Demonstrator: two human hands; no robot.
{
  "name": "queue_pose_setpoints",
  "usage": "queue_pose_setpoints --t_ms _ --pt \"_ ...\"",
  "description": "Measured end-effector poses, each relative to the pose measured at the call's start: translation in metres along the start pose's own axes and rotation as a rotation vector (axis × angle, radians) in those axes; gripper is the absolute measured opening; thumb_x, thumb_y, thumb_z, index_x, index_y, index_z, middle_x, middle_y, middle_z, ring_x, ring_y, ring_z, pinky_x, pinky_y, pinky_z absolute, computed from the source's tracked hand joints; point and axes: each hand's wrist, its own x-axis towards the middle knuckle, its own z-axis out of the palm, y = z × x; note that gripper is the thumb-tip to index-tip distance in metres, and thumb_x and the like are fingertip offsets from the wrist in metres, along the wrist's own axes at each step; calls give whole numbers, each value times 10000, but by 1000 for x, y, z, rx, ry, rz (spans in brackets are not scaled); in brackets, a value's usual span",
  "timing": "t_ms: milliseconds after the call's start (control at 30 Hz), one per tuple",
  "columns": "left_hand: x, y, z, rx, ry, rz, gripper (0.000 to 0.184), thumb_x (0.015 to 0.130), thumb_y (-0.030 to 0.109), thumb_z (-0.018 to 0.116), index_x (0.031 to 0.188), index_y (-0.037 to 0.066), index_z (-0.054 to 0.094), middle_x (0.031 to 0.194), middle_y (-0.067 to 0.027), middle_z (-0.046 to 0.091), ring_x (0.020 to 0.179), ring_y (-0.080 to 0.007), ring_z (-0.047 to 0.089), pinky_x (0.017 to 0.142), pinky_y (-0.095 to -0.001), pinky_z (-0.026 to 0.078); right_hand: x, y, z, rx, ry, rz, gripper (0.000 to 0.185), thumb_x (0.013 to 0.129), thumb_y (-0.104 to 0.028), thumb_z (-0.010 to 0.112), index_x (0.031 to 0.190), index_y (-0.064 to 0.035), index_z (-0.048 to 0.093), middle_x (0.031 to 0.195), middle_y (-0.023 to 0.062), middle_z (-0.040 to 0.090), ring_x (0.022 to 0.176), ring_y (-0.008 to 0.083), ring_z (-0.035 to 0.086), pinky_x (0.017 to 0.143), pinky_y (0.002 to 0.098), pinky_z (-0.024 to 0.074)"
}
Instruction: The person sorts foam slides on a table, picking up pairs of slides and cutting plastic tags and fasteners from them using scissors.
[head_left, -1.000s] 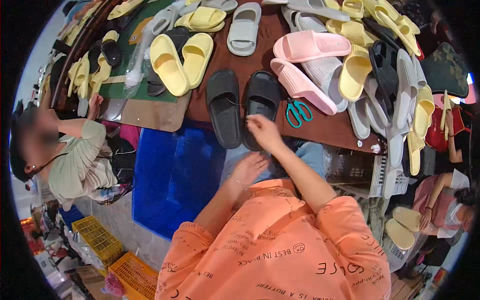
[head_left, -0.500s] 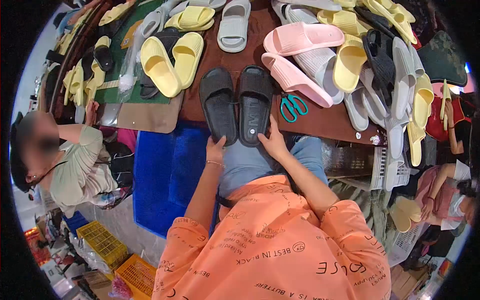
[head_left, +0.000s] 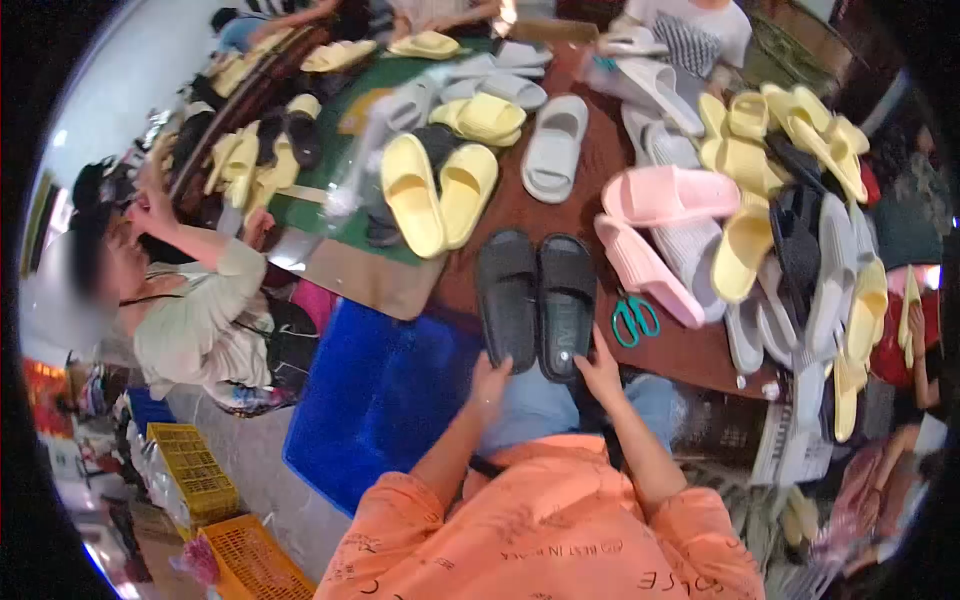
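Note:
Two black slide slippers lie side by side at the near edge of the brown table, toes pointing away from me. My left hand (head_left: pixel 490 382) pinches the heel of the left black slipper (head_left: pixel 506 325). The heel of the right black slipper (head_left: pixel 565 320) is between the thumb and fingers of my right hand (head_left: pixel 600 372). Teal-handled scissors (head_left: pixel 635 320) rest just right of the slippers. Beyond them sit a pair of yellow slippers (head_left: pixel 468 195), a single grey slipper (head_left: pixel 553 150) and pink slippers (head_left: pixel 672 192).
A heap of grey, yellow and black slippers (head_left: pixel 745 250) covers the table's right side. A blue bin (head_left: pixel 390 400) stands below the edge on my left, near a seated person (head_left: pixel 200 310). Yellow (head_left: pixel 195 470) and orange crates (head_left: pixel 255 560) are on the floor. Other people sit around the table.
My head view has swung, so the whole scene sits lower and further right. Both hands still hold the black slippers at their heels. The person on the left has raised a hand.

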Motion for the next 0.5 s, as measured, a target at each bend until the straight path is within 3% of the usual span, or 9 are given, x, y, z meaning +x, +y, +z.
queue_pose_setpoints --t_ms 33,100,167,233,300,333,400,433,500 --pt "15 -21 -14 305 -8 33 256 817 130 609 1045 62 514 857 -31 591 689 -126 509 597 -270 417 3 13 3 33 0 -11 708 753 -82 594 1371 -28 254 1249 205 473 1126 245 490 944 293 358" --pt "2 -11 -6 59 -65 -30 299 812 117 617 1088 74 510 935 -32 610 792 -130 562 656 -261 446 7 35 6 39 41 -67 711 748 -65 595 1375 -42 260 1245 203 476 1091 237 508 933 286 364" --pt "-4 -15 -7 121 -43 -29 304 814 120 619 1094 76 511 978 -41 610 818 -114 561 644 -260 442 1 15 0 224 -27 85 720 742 -55 599 1377 -53 261 1228 196 493 1052 230 526 920 279 373" --pt "-6 -14 -6 171 -53 -102 368 810 127 624 1142 49 487 1022 -60 600 874 -148 561 702 -290 455 -1 16 1 228 -13 35 722 741 -52 601 1378 -61 260 1217 193 506 1068 233 524 921 279 376" --pt "-2 -20 0 445 91 174 474 785 147 646 1194 21 442 1022 -102 592 885 -237 560 793 -330 447 -1 13 3 -97 41 -31 733 741 28 578 1388 -60 245 1183 94 522 947 137 524 854 244 403" --pt "-1 -23 0 559 110 205 628 758 134 653 1284 3 337 1120 -185 520 968 -341 510 894 -355 395 -3 11 2 -108 53 -63 741 743 -27 603 1389 -64 240 1212 132 512 979 151 524 870 249 396" --pt "-9 -9 10 733 194 246 754 755 175 636 1350 2 206 1244 -237 401 1117 -388 414 940 -402 342 2 23 7 -95 60 -74 739 745 -64 614 1384 -55 243 1244 158 493 1036 178 523 895 273 390" --pt "-12 -4 10 966 221 464 820 754 163 630 1379 6 124 1339 -226 274 1202 -389 295 986 -446 261 0 25 4 -190 77 -127 718 759 -78 609 1380 -56 249 1234 179 499 1077 210 521 906 294 388" --pt "-32 36 28 1318 217 609 768 758 193 616 1360 -20 188 1393 -205 208 1245 -379 238 991 -493 222 -5 10 1 -213 50 -56 704 774 -183 606 1375 -86 253 1109 265 536 992 392 549 837 388 437"
